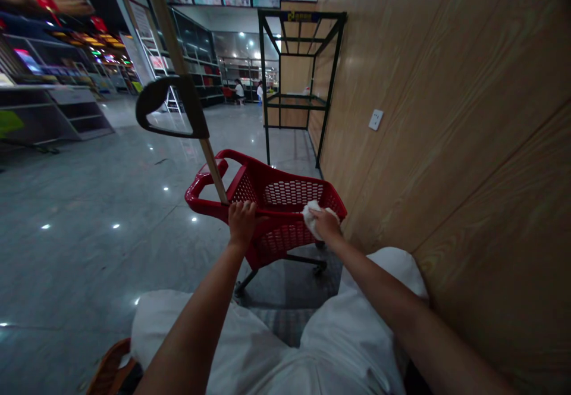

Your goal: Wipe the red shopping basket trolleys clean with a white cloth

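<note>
Gripping the cart [285, 196] rim at frame centre, left hand [242, 219] closes beside the pole [214, 172]; right hand [328, 225] clutches a cloth [311, 212] against the rim's right side. Danger: wheels [319, 267] on glossy floor [89, 216], so one hard push may roll it into the wall [446, 115].

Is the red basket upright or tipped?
Upright: the red basket stands on its wheels, opening upward; left hand grips its rim, right hand holds a cloth.
</note>
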`<action>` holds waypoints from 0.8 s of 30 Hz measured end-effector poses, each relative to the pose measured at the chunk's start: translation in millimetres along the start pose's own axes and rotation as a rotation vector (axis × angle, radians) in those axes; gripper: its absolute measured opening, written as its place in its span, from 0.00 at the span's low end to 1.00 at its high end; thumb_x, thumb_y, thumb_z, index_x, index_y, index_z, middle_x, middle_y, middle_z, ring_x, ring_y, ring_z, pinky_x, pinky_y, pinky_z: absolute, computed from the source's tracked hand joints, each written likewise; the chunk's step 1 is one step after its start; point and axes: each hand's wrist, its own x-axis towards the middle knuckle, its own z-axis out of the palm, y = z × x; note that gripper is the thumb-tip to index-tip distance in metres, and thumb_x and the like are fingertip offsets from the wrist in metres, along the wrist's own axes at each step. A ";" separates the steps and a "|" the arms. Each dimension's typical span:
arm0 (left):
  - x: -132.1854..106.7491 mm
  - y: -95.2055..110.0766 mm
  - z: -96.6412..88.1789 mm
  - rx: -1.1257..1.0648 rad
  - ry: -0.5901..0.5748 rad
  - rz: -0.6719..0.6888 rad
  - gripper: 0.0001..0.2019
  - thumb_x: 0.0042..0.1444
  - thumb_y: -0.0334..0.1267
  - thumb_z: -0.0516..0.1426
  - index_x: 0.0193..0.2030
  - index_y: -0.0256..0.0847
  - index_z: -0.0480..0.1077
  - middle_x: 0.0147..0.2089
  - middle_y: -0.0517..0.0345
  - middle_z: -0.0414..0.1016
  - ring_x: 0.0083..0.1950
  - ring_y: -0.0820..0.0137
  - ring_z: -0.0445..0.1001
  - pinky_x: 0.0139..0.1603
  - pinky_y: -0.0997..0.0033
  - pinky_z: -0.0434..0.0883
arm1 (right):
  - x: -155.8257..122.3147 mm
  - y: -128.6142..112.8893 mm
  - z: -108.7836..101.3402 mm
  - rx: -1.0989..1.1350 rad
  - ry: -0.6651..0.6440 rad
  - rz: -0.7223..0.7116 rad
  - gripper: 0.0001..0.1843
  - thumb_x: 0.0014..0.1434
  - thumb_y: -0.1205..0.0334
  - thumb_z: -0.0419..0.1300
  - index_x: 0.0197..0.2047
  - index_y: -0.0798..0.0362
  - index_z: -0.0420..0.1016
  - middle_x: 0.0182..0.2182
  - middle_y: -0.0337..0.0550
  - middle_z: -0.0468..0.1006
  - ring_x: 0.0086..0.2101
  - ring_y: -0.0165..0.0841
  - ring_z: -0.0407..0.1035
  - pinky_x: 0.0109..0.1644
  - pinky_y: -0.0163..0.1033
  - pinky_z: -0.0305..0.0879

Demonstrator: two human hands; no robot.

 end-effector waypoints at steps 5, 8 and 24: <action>-0.8 -2.4 -0.1 0.072 -0.004 0.005 0.09 0.60 0.35 0.48 0.36 0.41 0.70 0.37 0.50 0.73 0.42 0.58 0.67 0.49 0.57 0.59 | 4.5 -127.9 29.4 0.133 0.021 -0.259 0.19 0.65 0.62 0.47 0.54 0.47 0.72 0.48 0.44 0.75 0.41 0.31 0.70 0.46 0.33 0.62; -1.5 -4.3 -0.3 0.090 0.002 0.025 0.10 0.60 0.33 0.48 0.36 0.41 0.70 0.36 0.50 0.73 0.41 0.59 0.67 0.49 0.58 0.59 | 5.9 -138.3 32.0 0.166 0.011 -0.274 0.18 0.65 0.58 0.47 0.53 0.46 0.72 0.48 0.43 0.75 0.41 0.31 0.70 0.45 0.31 0.62; -1.8 -1.6 10.8 0.004 0.023 -0.004 0.15 0.58 0.52 0.52 0.37 0.42 0.70 0.39 0.48 0.73 0.43 0.57 0.66 0.52 0.56 0.58 | -5.8 68.9 -9.3 -0.150 0.018 0.267 0.26 0.59 0.72 0.44 0.56 0.51 0.70 0.57 0.47 0.67 0.52 0.36 0.64 0.52 0.36 0.59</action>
